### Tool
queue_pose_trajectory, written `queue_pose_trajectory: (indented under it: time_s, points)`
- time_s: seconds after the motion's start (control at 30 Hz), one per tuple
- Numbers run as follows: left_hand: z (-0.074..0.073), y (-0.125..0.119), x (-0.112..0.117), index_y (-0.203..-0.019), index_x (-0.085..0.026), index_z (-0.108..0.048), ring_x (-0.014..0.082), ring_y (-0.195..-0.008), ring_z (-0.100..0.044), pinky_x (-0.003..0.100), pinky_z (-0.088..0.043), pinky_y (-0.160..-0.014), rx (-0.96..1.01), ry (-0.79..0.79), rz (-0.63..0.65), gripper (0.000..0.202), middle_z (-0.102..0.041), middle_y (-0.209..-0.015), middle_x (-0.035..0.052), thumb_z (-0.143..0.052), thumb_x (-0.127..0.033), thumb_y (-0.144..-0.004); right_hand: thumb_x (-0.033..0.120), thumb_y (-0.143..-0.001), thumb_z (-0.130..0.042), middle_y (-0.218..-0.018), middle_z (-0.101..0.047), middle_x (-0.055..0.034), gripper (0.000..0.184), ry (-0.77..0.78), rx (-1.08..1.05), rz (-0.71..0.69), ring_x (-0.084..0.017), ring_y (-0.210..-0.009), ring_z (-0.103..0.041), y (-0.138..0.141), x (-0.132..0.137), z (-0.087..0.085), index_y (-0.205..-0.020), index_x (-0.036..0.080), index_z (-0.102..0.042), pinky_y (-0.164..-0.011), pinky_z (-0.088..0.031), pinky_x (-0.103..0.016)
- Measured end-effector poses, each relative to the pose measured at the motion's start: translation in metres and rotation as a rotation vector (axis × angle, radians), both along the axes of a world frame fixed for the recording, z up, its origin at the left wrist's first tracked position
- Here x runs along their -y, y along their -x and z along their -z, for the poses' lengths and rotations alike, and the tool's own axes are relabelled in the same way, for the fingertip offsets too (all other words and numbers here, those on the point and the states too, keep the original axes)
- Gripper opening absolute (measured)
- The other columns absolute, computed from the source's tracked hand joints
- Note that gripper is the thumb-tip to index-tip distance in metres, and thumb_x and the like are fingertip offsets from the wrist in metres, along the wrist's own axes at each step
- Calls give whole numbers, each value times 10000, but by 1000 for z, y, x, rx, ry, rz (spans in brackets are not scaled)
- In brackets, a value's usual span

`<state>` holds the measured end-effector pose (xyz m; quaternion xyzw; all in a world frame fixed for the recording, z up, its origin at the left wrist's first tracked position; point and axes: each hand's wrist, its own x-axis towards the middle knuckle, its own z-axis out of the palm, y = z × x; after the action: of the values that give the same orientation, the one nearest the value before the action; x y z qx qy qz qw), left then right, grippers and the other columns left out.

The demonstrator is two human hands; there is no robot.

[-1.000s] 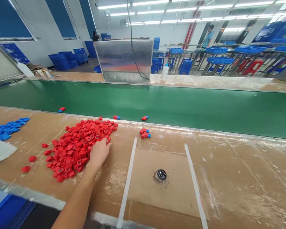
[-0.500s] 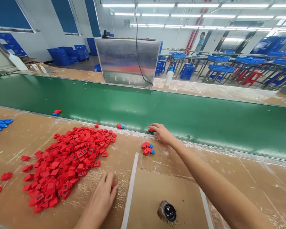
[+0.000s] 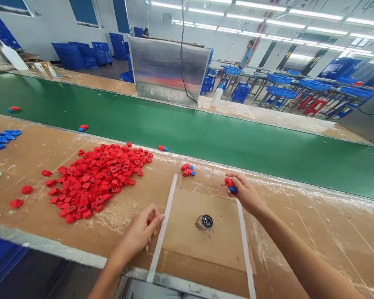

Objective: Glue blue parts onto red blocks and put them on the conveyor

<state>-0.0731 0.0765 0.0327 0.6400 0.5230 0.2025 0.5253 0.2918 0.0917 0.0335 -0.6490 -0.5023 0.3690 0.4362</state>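
My right hand (image 3: 244, 193) is closed on a small red and blue plastic piece (image 3: 230, 182), held between thumb and fingers above the far right corner of a taped cardboard sheet (image 3: 187, 241). My left hand (image 3: 143, 228) hovers at the sheet's left tape strip, thumb and fingers pinched together; whatever they may hold is hidden. Left of it spreads a large pile of red plastic pieces (image 3: 102, 178). A small cluster of joined red and blue pieces (image 3: 187, 170) lies just beyond the sheet. On the sheet stands a small round pot of dark, glossy liquid (image 3: 206, 221).
A green conveyor belt (image 3: 252, 145) crosses behind the worktable, carrying several red and blue pieces (image 3: 83, 128). Blue pieces (image 3: 1, 140) lie at far left. A metal panel (image 3: 168, 68) and a white bottle (image 3: 217, 95) stand past the belt. A person (image 3: 247, 54) is in the background.
My right hand has drawn back from the belt edge toward me, gripping a red and blue piece. My left hand has moved from the pile's side to the tape strip. The view has shifted.
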Motion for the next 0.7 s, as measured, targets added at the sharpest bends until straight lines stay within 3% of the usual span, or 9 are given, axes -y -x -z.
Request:
queue_pose_trajectory:
  time_s: [0.1, 0.17, 0.27, 0.4, 0.53, 0.7]
  points:
    - [5, -23, 10, -718, -182, -505, 105, -536, -374, 207, -282, -510, 22, -141, 120, 368, -382, -577, -69, -480, -492, -915, 597, -920, -442, -888, -666, -78, 499, 54, -169, 9, -120, -535, -508, 5, 72, -3, -1193, 182, -484, -508, -420, -266]
    - [9, -37, 16, -681, -171, -511, 114, -576, -373, 223, -279, -543, 48, -175, 169, 382, -373, -593, -58, -470, -462, -925, 599, -882, -552, -936, -671, -89, 523, 110, -313, -2, -126, -590, -539, 12, 106, -3, -1196, 182, -536, -560, -460, -278]
    - [13, -54, 27, -836, -165, -599, 146, -689, -472, 242, -357, -637, 115, -158, 193, 299, -523, -715, -18, -461, -412, -934, 558, -856, -637, -1039, -656, -97, 518, 156, -348, -52, -159, -751, -612, 22, 135, -4, -1211, 184, -597, -752, -526, -333]
    - [16, -68, 45, -1077, -175, -609, 161, -728, -515, 246, -399, -648, 204, -89, 182, 267, -584, -806, 9, -485, -353, -921, 514, -905, -590, -1063, -639, -97, 470, 50, -153, -124, -208, -897, -651, 36, 144, -9, -1254, 199, -587, -869, -530, -407]
    - [18, -75, 60, -1023, -170, -633, 131, -662, -480, 216, -380, -590, 261, -23, 169, 219, -535, -734, -18, -552, -314, -878, 424, -939, -565, -999, -673, -85, 387, -74, 129, -124, -222, -911, -652, 50, 138, -12, -1261, 209, -567, -840, -529, -411]
    - [23, -78, 70, -976, -176, -632, 104, -617, -436, 183, -369, -528, 331, 52, 105, 175, -479, -711, -37, -566, -296, -866, 335, -949, -566, -992, -683, -78, 231, -259, 523, -88, -224, -858, -619, 68, 127, -13, -1131, 205, -625, -737, -502, -367]
